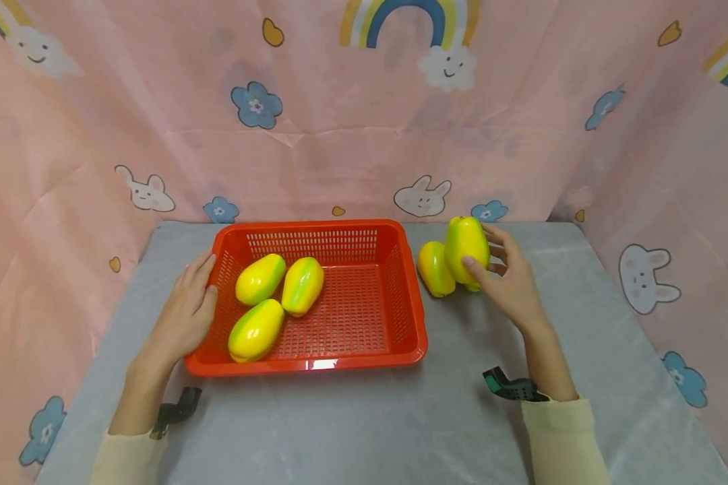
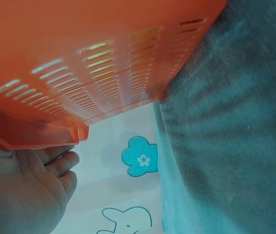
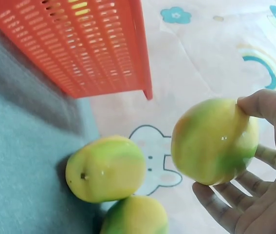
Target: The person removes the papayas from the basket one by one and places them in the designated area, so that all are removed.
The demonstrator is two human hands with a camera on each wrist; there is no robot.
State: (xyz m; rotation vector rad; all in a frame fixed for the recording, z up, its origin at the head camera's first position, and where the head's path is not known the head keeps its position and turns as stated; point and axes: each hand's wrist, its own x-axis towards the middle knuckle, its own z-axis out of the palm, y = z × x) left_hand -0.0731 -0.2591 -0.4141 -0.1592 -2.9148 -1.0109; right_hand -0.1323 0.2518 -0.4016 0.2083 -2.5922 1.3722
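My right hand [image 1: 512, 286] holds a yellow-green papaya [image 1: 466, 249] between thumb and fingers, raised above the table right of the red basket [image 1: 415, 343]. In the right wrist view the held papaya [image 3: 213, 141] is apart from two others: one papaya [image 3: 106, 168] and another papaya [image 3: 138, 217] partly cut off by the frame. Inside the basket's left half lie three papayas, among them a front papaya [image 1: 256, 331]. My left hand [image 1: 185, 310] rests against the basket's left rim, its fingers extended along the outside. The left wrist view shows the fingers [image 2: 62, 163] at the underside of the rim.
A grey cloth [image 1: 340, 431] covers the table. Behind and at both sides hangs a pink curtain [image 1: 327, 162] with rainbows, rabbits and flowers. Dark devices are strapped to both wrists, such as the right wrist device [image 1: 512, 386].
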